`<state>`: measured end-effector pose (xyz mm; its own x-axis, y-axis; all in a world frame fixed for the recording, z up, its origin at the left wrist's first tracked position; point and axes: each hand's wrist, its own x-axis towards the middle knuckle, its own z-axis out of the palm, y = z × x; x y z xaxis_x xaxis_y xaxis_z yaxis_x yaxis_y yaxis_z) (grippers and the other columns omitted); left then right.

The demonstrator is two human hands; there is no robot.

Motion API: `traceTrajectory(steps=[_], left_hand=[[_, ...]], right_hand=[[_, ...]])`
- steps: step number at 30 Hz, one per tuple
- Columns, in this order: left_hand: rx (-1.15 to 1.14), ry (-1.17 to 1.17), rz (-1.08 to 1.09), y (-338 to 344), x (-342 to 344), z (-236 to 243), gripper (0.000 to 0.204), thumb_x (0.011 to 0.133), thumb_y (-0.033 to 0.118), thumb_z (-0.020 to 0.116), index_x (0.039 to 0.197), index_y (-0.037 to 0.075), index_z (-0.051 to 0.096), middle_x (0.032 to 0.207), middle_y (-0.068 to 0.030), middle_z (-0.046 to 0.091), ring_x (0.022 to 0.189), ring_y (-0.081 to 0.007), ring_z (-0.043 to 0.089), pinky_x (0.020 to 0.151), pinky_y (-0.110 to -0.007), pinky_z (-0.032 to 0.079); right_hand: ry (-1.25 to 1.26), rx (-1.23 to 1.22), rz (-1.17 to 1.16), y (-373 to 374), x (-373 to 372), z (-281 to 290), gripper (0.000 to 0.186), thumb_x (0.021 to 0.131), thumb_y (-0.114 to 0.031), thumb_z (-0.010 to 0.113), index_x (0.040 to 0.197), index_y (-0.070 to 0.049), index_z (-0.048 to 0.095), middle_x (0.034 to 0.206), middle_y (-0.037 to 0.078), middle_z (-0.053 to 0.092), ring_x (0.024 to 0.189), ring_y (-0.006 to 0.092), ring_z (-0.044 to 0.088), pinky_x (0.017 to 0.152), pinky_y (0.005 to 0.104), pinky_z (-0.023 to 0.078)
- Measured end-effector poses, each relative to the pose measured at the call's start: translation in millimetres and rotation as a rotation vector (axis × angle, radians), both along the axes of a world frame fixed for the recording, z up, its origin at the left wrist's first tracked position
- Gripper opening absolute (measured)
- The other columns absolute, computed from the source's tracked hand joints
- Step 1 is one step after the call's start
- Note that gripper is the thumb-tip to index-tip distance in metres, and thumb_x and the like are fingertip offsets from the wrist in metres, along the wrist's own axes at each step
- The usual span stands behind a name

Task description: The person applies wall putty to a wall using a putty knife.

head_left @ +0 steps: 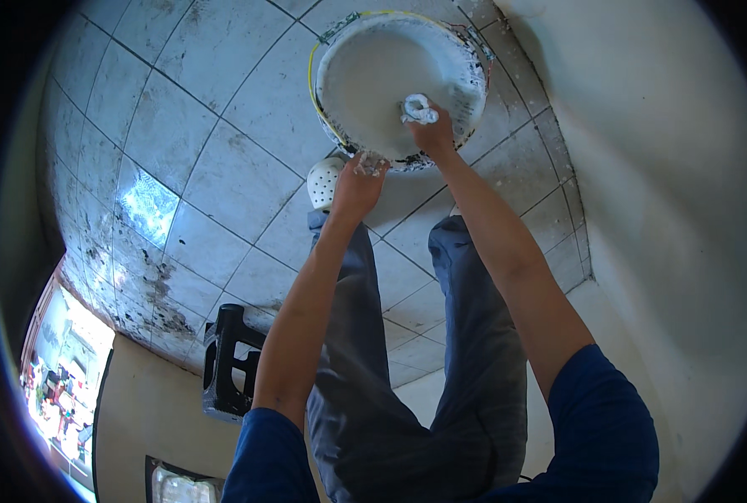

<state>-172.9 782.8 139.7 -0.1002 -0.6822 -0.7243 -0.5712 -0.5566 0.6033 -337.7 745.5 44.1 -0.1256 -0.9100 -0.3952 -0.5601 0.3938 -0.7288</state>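
A round white bucket with a dark-spattered rim and a yellow strand around it holds milky liquid. My right hand is closed on a white, wet, rolled bundle over the bucket's lower right. My left hand is at the bucket's near left rim, fingers curled by whitish translucent crumpled material; whether it grips this or the rim is unclear. Both forearms reach up from the lower edge.
A white perforated clog on my foot stands on stained tiles beside the bucket. A black plastic stool is at lower left. A pale wall runs along the right. A bright doorway opens at far left.
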Motion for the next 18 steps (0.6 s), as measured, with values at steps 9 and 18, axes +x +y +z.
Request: traceTrajectory(steps=[9, 18], left_hand=[[-0.064, -0.080, 0.115, 1.4, -4.7, 28.6, 0.031, 0.073, 0.026, 0.054, 0.093, 0.002, 0.053, 0.097, -0.0193, 0.053, 0.093, -0.0336, 0.049, 0.080, -0.037, 0.038], [-0.821, -0.211, -0.650, 2.2, 33.8, 71.0, 0.022, 0.072, 0.010, 0.047, 0.092, 0.004, 0.054, 0.093, -0.0154, 0.053, 0.091, -0.0305, 0.049, 0.075, -0.038, 0.041]], right_hand=[[-0.592, 0.295, -0.588, -5.3, -2.5, 47.4, 0.035, 0.068, -0.004, 0.057, 0.102, -0.005, 0.048, 0.091, 0.008, 0.054, 0.078, 0.0163, 0.055, 0.058, 0.0260, 0.050], [-1.019, 0.347, -1.068, -4.5, -2.9, 164.5, 0.025, 0.077, -0.018, 0.053, 0.097, -0.002, 0.051, 0.090, 0.006, 0.055, 0.076, 0.0165, 0.056, 0.064, 0.0285, 0.048]])
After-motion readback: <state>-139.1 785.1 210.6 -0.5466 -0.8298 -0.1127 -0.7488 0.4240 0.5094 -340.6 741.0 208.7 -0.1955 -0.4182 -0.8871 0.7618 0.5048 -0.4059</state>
